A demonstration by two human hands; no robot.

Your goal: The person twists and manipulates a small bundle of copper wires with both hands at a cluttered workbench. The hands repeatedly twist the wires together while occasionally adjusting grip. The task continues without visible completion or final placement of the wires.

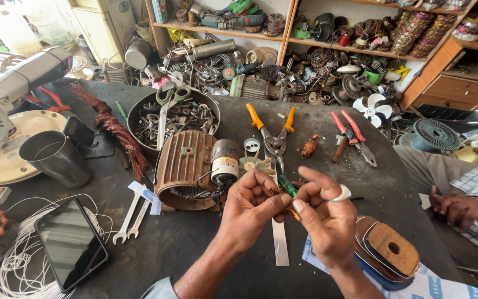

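My left hand [248, 204] and my right hand [323, 210] meet above the dark workbench [195, 243], fingers pinched together. Between them I hold a small green-handled tool [287, 186] and a bit of copper-coloured wire [292, 212]. A white ring sits on a finger of my right hand. Just behind my left hand lie a ribbed rusty motor housing [183, 166] and a small cylindrical capacitor [225, 161]. A flat metal strip [280, 243] lies under my hands.
Orange-handled snips [273, 135], red-handled pliers [355, 135], a round pan of scrap parts [178, 116], a steel cup [56, 158], a phone [70, 243], two spanners [133, 217], white wire coils [6, 266] and a wooden-topped coil [385, 252] surround me. Another person's hand [460, 207] rests at the right.
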